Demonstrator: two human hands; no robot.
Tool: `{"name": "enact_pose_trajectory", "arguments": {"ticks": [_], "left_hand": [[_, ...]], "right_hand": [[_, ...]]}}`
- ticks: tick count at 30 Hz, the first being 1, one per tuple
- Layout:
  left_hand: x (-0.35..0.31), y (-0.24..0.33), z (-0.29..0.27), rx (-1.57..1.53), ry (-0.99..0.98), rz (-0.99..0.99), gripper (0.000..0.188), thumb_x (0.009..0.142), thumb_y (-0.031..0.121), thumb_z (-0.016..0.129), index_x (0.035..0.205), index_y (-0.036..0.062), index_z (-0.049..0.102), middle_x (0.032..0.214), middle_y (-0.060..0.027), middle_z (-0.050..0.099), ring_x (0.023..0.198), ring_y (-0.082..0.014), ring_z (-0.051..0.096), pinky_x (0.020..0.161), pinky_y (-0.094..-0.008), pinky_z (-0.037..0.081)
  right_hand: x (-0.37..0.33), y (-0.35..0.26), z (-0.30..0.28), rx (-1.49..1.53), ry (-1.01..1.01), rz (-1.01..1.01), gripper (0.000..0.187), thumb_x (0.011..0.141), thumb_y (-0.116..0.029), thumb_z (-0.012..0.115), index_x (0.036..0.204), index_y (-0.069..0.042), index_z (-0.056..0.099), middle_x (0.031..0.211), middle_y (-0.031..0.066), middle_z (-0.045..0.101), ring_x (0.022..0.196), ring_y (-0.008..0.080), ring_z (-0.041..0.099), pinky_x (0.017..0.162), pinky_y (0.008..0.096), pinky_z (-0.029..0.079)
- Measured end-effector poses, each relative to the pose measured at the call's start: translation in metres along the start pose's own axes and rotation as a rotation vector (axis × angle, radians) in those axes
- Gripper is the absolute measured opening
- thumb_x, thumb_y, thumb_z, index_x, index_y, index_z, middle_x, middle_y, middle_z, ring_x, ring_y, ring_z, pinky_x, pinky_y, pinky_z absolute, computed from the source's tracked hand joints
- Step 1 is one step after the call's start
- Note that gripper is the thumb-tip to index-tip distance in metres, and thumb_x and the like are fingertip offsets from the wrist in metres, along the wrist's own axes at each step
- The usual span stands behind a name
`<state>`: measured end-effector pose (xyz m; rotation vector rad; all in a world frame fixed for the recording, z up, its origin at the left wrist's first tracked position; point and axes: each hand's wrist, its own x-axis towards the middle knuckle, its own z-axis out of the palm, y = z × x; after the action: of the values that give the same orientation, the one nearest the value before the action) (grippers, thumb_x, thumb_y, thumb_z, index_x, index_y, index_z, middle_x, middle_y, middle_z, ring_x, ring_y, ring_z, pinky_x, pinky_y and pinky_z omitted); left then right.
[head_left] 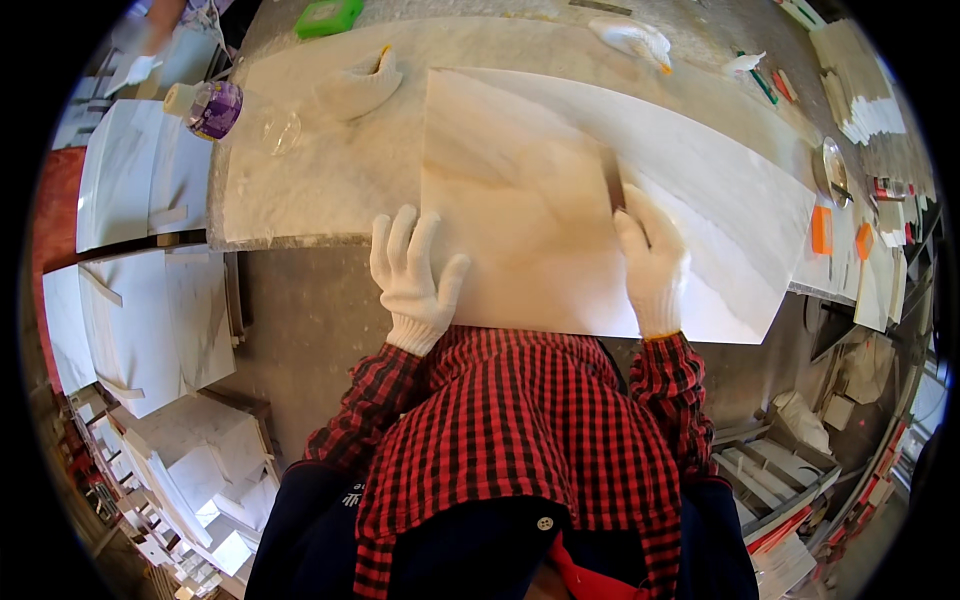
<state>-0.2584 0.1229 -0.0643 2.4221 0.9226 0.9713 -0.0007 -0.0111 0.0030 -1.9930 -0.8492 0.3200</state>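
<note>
A large pale marble-look slab [540,190] with tan veining lies on the worktable, its near edge close to my body. My left hand [408,265], in a white knit glove, is at the slab's left edge with fingers stretched and apart, holding nothing. Over the right part of the slab, my gloved right hand [652,250] is closed on a thin dark-brown tool [612,178]. Motion smears the tool, so its exact kind does not show. The tool is on or just above the slab's face; I cannot tell which.
On the dusty worktable [290,200] lie two loose white gloves [362,85], a green box [328,17] and a purple-labelled bottle [215,108]. A metal bowl [832,170] and orange blocks [822,230] sit at the right. Stacked slabs [150,320] stand left. Part of another person's arm [150,25] shows far left.
</note>
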Motion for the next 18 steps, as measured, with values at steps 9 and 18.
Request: {"name": "enact_pose_trajectory", "arguments": {"ticks": [9, 18], "left_hand": [[-0.003, 0.000, -0.001, 0.034, -0.007, -0.012, 0.064, 0.088, 0.024, 0.078, 0.145, 0.0066, 0.055, 0.153, -0.0170, 0.048, 0.145, -0.0456, 0.035, 0.121, -0.0557, 0.029], [0.000, -0.002, 0.000, 0.022, 0.044, 0.038, 0.065, 0.085, 0.027, 0.080, 0.142, 0.0086, 0.056, 0.147, -0.0151, 0.050, 0.135, -0.0460, 0.041, 0.111, -0.0553, 0.036]], "right_hand": [[0.014, -0.010, 0.039, -0.258, 0.072, -0.216, 0.032, 0.094, -0.019, 0.070, 0.126, -0.012, 0.072, 0.100, 0.0150, 0.074, 0.092, 0.0324, 0.071, 0.078, 0.0410, 0.056], [0.019, -0.037, 0.046, -0.541, -0.019, -0.164, 0.032, 0.093, -0.018, 0.072, 0.125, -0.014, 0.075, 0.104, 0.0136, 0.075, 0.090, 0.0321, 0.072, 0.076, 0.0406, 0.056]]}}
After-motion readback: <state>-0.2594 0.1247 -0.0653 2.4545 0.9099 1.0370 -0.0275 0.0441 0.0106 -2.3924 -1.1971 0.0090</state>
